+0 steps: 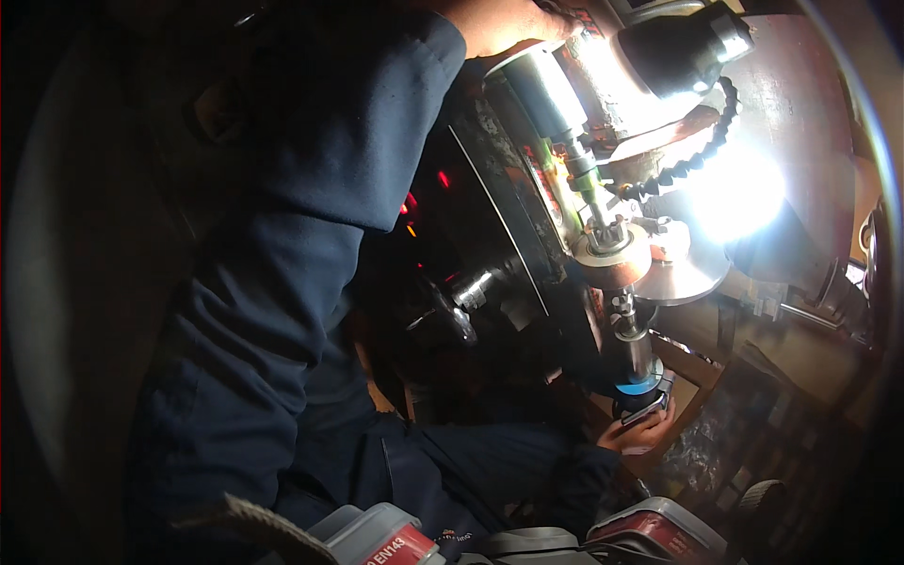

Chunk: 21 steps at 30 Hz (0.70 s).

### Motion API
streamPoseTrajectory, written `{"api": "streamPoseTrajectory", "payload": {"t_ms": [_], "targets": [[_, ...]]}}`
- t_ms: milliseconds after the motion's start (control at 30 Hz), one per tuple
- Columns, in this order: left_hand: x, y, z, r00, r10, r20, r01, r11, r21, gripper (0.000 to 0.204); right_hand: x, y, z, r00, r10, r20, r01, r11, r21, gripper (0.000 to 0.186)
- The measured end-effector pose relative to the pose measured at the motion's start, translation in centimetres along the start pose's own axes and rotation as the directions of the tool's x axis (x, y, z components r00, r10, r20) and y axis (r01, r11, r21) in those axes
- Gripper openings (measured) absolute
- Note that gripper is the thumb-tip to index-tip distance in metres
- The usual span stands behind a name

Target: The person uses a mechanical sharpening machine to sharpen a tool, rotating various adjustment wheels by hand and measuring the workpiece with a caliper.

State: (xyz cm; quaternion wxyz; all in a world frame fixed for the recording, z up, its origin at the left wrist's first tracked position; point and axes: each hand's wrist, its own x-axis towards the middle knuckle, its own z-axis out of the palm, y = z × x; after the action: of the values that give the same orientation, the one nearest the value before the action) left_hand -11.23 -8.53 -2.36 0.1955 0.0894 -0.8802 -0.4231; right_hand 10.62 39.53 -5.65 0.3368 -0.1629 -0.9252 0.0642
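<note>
My left hand (508, 24) reaches to the top of the machine, beside a grey cylinder (539, 92). Its fingertips run into glare and the picture's edge, so their grip cannot be made out. Lower right, my right hand (642, 430) has its fingers curled around a dark fitting with a pale flat edge (650, 407). The fitting sits at the bottom of a metal spindle (633, 356) with a blue band (640, 385). Above it, a slotted metal shaft end (607, 231) meets a round collar (617, 259), next to a shiny disc (692, 278).
A black work lamp (683, 52) throws strong glare across the machine. A black segmented hose (692, 168) curves toward the shaft. A chrome handle (468, 297) stands in the dark to the left. Two mask filters (377, 539) show at the lower edge.
</note>
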Motion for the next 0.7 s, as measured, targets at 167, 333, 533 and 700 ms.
{"api": "streamPoseTrajectory", "payload": {"t_ms": [167, 333, 533, 700], "targets": [[0.2, -0.3, -0.1, 0.999, 0.017, 0.044, -0.010, 0.988, -0.152, 0.035, -3.0, 0.6, 3.1, 0.962, 0.037, -0.269, -0.052, 0.997, -0.049, 0.036], [0.2, -0.2, 1.6, 0.991, 0.119, 0.060, -0.098, 0.957, -0.273, 0.030, -3.7, 3.4, 4.5, 0.839, -0.327, -0.434, 0.251, 0.942, -0.225, 0.034], [0.2, 0.5, 2.0, 0.985, 0.158, 0.073, -0.128, 0.942, -0.311, 0.023, -3.7, 3.6, 4.7, 0.763, -0.513, -0.394, 0.397, 0.852, -0.341, 0.063], [-0.1, 1.3, 1.9, 0.991, 0.120, 0.065, -0.098, 0.956, -0.277, 0.024, -4.2, 4.4, 5.4, 0.769, -0.481, -0.421, 0.375, 0.873, -0.311, 0.067]]}}
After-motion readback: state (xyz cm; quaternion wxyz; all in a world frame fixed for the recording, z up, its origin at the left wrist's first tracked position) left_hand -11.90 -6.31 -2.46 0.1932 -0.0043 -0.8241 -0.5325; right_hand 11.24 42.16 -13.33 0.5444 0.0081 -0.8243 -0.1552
